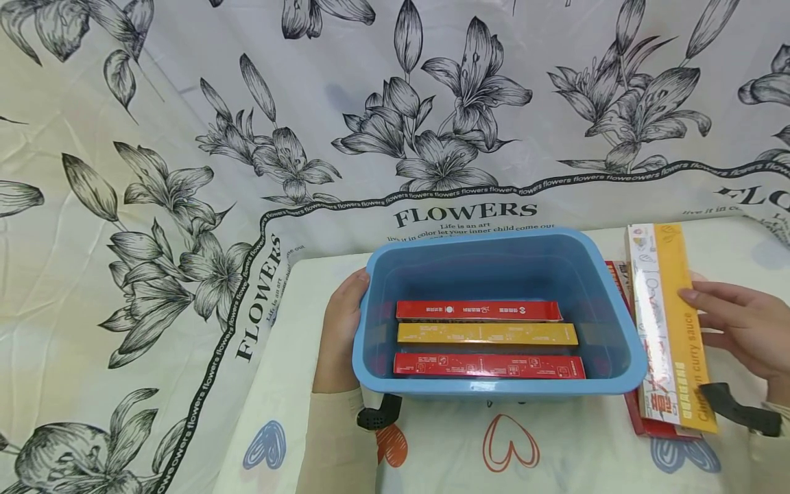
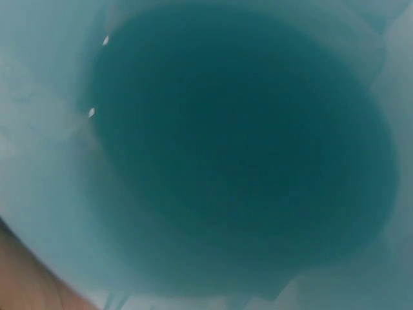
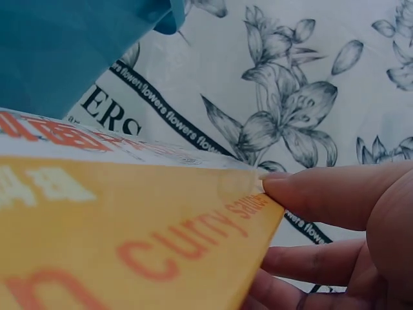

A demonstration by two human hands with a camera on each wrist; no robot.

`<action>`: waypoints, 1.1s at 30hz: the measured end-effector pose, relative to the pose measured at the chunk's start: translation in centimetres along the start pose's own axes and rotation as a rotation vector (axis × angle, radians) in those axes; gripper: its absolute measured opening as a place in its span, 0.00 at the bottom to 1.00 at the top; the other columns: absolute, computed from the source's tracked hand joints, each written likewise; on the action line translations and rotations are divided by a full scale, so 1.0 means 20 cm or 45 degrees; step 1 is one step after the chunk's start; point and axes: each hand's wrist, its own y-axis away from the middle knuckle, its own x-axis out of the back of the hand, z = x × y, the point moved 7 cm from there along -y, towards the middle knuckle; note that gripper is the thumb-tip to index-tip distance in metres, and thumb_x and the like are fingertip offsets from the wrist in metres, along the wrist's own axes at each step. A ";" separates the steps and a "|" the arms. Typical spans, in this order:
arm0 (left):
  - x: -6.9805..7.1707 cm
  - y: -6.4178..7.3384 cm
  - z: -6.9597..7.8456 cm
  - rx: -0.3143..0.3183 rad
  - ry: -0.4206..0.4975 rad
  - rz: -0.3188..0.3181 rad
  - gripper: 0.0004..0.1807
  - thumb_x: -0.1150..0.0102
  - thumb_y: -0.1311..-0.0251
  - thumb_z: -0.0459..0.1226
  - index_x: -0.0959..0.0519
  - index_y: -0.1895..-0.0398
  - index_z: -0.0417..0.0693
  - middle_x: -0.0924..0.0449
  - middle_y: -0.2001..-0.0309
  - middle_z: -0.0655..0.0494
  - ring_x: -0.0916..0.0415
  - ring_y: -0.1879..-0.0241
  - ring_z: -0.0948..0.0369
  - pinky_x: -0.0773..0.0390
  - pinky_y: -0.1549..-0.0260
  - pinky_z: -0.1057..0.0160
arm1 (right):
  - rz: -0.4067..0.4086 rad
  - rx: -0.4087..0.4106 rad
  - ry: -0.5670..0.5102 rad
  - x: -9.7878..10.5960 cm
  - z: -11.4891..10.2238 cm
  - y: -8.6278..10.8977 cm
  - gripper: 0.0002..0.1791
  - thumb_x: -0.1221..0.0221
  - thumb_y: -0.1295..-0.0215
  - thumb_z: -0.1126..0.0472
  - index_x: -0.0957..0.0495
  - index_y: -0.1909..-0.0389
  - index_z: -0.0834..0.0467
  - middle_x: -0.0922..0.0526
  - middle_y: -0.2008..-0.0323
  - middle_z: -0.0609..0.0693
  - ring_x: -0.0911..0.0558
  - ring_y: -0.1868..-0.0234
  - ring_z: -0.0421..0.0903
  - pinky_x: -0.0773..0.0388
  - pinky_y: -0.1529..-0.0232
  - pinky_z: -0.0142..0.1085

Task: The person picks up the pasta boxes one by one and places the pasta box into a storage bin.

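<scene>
My left hand (image 1: 341,329) holds the left side of a blue plastic bin (image 1: 498,385); its fingers are partly hidden by the rim. Only a sliver of that hand shows in the left wrist view, beside blurred blue plastic. With my right hand (image 1: 749,326) I pinch the right edge of a yellow and white chicken curry sauce box (image 1: 685,343), thumb on top and fingers along the side and beneath. That box lies over a red box (image 1: 648,427), mostly covered. Inside the bin, a red box (image 1: 478,311), a yellow box (image 1: 487,334) and another red box (image 1: 489,366) stand on edge in a row.
A white cloth with heart prints (image 1: 511,442) covers the table under the bin. Behind and to the left hangs a flower-printed curtain (image 1: 444,123). Black camera mounts (image 1: 379,412) sit at both wrists. The stacked boxes are close to the bin's right wall.
</scene>
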 end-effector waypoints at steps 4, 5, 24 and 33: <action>0.00 0.00 0.00 0.000 0.009 -0.006 0.26 0.54 0.15 0.51 0.19 0.29 0.48 0.14 0.40 0.47 0.18 0.41 0.50 0.16 0.45 0.46 | 0.027 0.049 -0.079 0.01 -0.01 0.01 0.41 0.46 0.13 0.49 0.52 0.13 0.65 0.22 0.56 0.22 0.17 0.63 0.33 0.16 0.64 0.29; 0.00 0.00 0.00 0.000 0.010 -0.007 0.26 0.54 0.15 0.51 0.18 0.29 0.48 0.14 0.41 0.47 0.18 0.41 0.49 0.16 0.46 0.46 | 0.033 0.071 -0.102 0.01 -0.01 0.02 0.40 0.46 0.13 0.50 0.50 0.13 0.62 0.21 0.56 0.22 0.17 0.63 0.33 0.16 0.64 0.29; 0.00 0.00 0.00 -0.004 0.042 -0.020 0.26 0.54 0.15 0.52 0.18 0.31 0.48 0.14 0.43 0.45 0.17 0.44 0.48 0.14 0.50 0.50 | 0.047 0.254 -0.220 0.02 -0.11 0.06 0.19 0.46 0.13 0.63 0.25 0.43 0.29 0.18 0.54 0.24 0.16 0.62 0.32 0.16 0.67 0.29; -0.01 0.00 0.00 -0.004 0.071 -0.028 0.25 0.54 0.15 0.51 0.18 0.31 0.48 0.14 0.43 0.45 0.17 0.44 0.48 0.14 0.49 0.48 | 0.020 0.314 -0.416 0.03 -0.13 0.08 0.21 0.45 0.14 0.66 0.20 0.40 0.33 0.14 0.53 0.29 0.13 0.63 0.35 0.16 0.69 0.30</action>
